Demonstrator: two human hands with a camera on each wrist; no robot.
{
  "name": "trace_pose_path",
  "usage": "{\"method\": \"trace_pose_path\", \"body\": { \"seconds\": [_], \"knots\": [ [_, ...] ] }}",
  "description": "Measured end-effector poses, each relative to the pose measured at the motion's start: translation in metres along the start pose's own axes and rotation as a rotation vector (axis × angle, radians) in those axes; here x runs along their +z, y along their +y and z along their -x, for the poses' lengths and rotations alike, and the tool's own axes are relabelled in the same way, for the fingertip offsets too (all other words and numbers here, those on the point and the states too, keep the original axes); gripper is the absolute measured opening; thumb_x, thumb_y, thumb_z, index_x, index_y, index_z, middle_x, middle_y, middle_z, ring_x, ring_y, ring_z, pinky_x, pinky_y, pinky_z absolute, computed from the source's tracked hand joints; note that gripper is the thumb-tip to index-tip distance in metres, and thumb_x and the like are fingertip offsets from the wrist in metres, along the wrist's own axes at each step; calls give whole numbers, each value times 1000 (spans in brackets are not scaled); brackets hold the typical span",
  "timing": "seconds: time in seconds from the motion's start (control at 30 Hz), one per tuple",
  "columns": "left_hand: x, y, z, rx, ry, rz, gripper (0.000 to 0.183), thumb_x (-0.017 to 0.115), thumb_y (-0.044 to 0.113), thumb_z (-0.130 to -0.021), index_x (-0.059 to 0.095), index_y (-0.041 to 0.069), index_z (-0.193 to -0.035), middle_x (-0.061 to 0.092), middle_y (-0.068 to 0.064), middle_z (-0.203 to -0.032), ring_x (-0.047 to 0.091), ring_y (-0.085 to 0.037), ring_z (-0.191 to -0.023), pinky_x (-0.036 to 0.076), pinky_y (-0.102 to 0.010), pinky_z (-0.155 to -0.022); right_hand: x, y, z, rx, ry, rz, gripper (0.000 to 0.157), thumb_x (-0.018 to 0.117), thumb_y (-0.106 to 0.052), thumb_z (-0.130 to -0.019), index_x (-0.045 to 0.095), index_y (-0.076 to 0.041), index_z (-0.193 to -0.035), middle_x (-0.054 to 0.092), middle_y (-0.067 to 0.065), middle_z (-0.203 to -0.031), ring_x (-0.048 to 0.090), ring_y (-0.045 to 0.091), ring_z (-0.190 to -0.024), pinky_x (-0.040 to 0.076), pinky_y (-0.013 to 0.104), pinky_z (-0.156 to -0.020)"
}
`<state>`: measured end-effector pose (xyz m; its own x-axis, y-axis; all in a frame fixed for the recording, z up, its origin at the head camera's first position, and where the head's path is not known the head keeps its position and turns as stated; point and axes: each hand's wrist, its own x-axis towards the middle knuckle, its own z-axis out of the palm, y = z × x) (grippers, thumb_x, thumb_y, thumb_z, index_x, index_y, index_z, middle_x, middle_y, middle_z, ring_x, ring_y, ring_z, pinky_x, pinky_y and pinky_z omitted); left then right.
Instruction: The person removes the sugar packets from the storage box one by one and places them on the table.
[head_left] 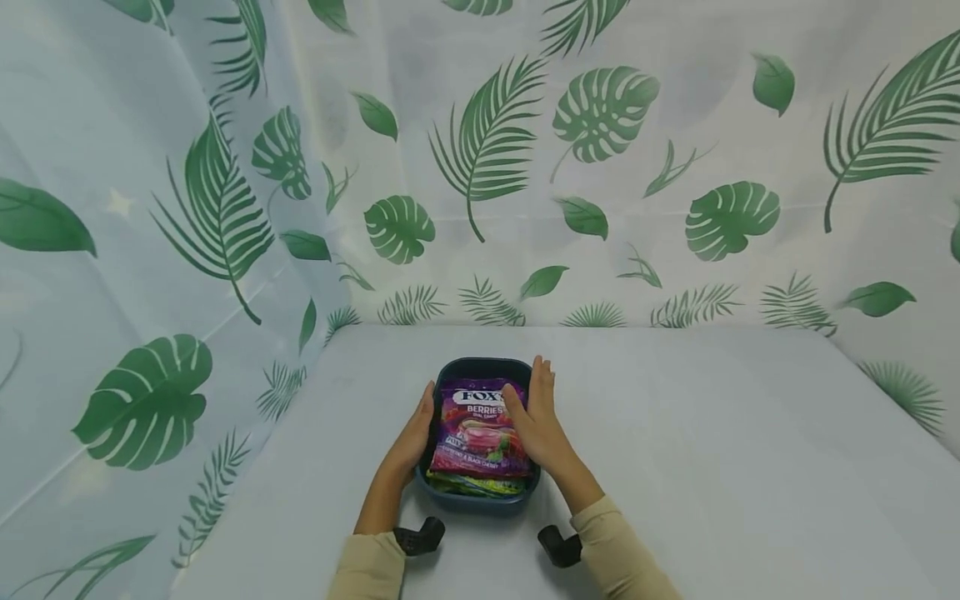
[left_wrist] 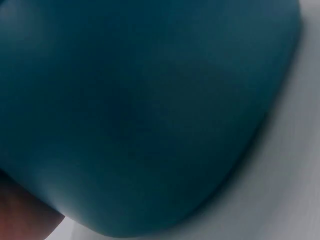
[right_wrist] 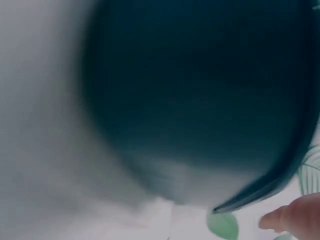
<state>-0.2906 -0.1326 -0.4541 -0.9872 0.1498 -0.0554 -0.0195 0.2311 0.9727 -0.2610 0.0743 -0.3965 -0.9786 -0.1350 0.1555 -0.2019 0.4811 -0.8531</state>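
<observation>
A dark teal rectangular tub with rounded corners stands on the white table in the head view. Inside lies a purple bag of Fox's berries candy, over a green-yellow packet that shows at the near end. My left hand lies along the tub's left wall, fingers extended. At the right wall my right hand has its fingers straight, with the thumb over the candy bag. Both wrist views are filled by the tub's outer wall; in the right one a fingertip shows beyond the rim.
Black wrist-worn cameras sit at both wrists, near the tub's front. The white tabletop stretches to either side. Leaf-printed cloth hangs behind the table and along its left side.
</observation>
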Motion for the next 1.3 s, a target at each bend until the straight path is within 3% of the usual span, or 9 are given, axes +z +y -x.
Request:
{"method": "trace_pose_path", "body": {
  "seconds": [0.27,0.57,0.8,0.97,1.13,1.3],
  "knots": [
    [1,-3,3,-23,-32,138,62,26,54,-95,6,29,-148,1,-4,-155,-5,-33,-141,-3,-62,-106,4,-4,2,72,-30,-131,76,23,-54,-95,-17,-12,-145,-18,13,-151,-17,34,-138,-2,64,-105],
    [-1,-5,3,-55,-46,138,60,27,56,-94,6,35,-147,0,-3,-155,-6,-34,-141,-3,-64,-105,10,-1,-1,84,-64,-190,77,23,-55,-95,-17,-11,-144,-18,13,-152,-15,33,-139,-3,60,-108],
    [-2,-4,1,-60,-39,129,61,27,56,-94,5,34,-147,0,-2,-155,-6,-32,-141,-3,-63,-106,9,-2,-6,182,-92,-226,80,26,-57,-94,-12,-10,-146,-16,16,-152,-14,36,-139,-3,62,-106],
    [-3,-6,0,-70,-31,131,62,27,56,-94,5,33,-147,-1,-2,-155,-7,-32,-141,-3,-63,-106,4,-4,-8,255,-114,-402,76,31,-51,-95,-7,-11,-147,-13,13,-153,-14,33,-139,-4,59,-108],
    [-3,-7,-1,-58,-28,135,59,26,54,-95,5,33,-147,0,-1,-155,-6,-31,-141,-3,-63,-106,2,-5,-10,270,-164,-632,67,32,-35,-99,-7,-8,-146,-9,14,-153,-6,32,-141,3,51,-112],
    [-3,-7,0,-59,-37,139,60,26,54,-95,5,32,-147,-1,-1,-155,-6,-31,-141,-3,-63,-106,3,-3,-10,282,-165,-719,66,34,-25,-99,-8,-8,-146,-8,15,-153,-1,31,-141,6,48,-113]
  ]
}}
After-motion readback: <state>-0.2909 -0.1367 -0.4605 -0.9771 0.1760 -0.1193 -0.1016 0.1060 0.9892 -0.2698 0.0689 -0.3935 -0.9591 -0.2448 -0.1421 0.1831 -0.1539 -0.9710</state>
